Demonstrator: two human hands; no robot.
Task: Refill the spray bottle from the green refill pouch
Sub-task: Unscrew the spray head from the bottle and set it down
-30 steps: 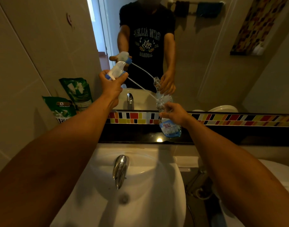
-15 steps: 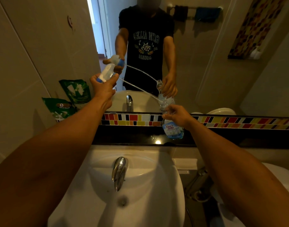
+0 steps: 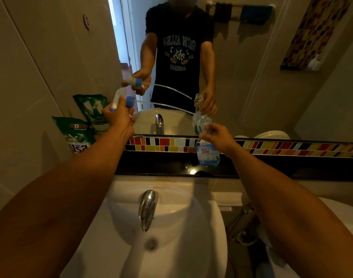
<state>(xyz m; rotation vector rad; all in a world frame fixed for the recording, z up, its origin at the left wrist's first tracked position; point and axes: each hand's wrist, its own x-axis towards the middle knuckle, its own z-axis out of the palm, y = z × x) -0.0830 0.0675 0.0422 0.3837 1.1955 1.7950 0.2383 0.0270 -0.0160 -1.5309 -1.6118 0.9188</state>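
Observation:
My left hand (image 3: pixel 118 116) grips the white and blue spray head (image 3: pixel 122 100), held up in the air left of the mirror tap. Its thin dip tube (image 3: pixel 161 106) trails right toward the bottle mouth. The clear spray bottle (image 3: pixel 207 152), with a blue label and a little blue liquid at the bottom, stands on the black ledge (image 3: pixel 271 167). My right hand (image 3: pixel 218 137) holds it by the neck. The green refill pouch (image 3: pixel 77 133) leans against the left wall on the ledge, apart from both hands.
The white basin (image 3: pixel 171 247) with its chrome tap (image 3: pixel 146 207) lies below my arms. A mirror (image 3: pixel 251 77) above the coloured tile strip (image 3: pixel 291 149) reflects the person, the bottle and the pouch. A toilet (image 3: pixel 341 217) is at the lower right.
My left hand has moved left and slightly down with the spray head, drawing the dip tube further out of the bottle. My right hand has stayed on the bottle neck.

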